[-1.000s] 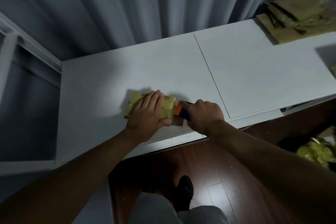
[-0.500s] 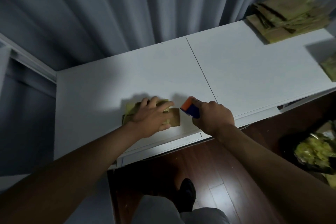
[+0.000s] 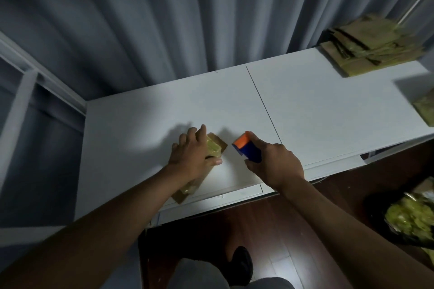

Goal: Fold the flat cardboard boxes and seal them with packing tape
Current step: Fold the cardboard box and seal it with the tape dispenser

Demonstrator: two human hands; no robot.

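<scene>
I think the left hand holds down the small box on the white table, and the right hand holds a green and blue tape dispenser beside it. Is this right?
Not quite: the head view shows the tape dispenser in the right hand is orange and blue, not green. The rest holds: the left hand holds down the small box on the white table.

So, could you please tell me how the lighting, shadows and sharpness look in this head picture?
Head view: dim overall, with a bright patch on the table left of the left hand, which casts a shadow toward the curtain; the cardboard stack at far right is smeared by blur; the wide lens bows the table edges; the right hand and its tape dispenser stay fairly sharp.
</scene>
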